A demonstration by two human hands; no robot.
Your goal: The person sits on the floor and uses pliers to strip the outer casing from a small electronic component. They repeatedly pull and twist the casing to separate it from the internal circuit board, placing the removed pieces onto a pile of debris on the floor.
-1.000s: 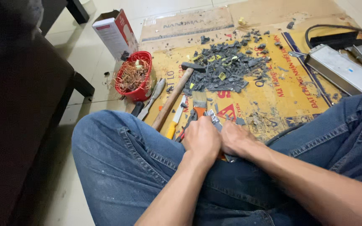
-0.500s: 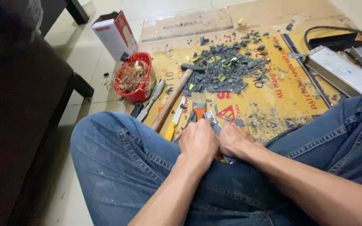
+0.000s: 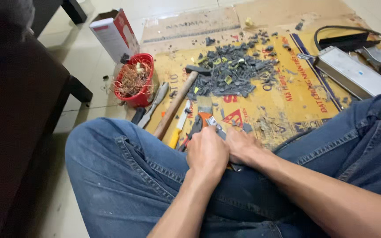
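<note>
Metal, small and silvery: the piece (image 3: 215, 124) we grip.
Our left hand (image 3: 207, 153) and right hand (image 3: 243, 146) close together around it, above our lap.

Red basket (image 3: 134, 83), blue jeans (image 3: 124, 176), yellow cardboard (image 3: 278, 94) (red-printed), dark grey fragments (image 3: 234, 72).

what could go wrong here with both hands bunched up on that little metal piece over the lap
The left hand and right hand press together on the small metal piece, so a slip might nick a finger. Dropped bits could vanish into the pile of dark fragments. The hammer lies close by the knee.
</note>
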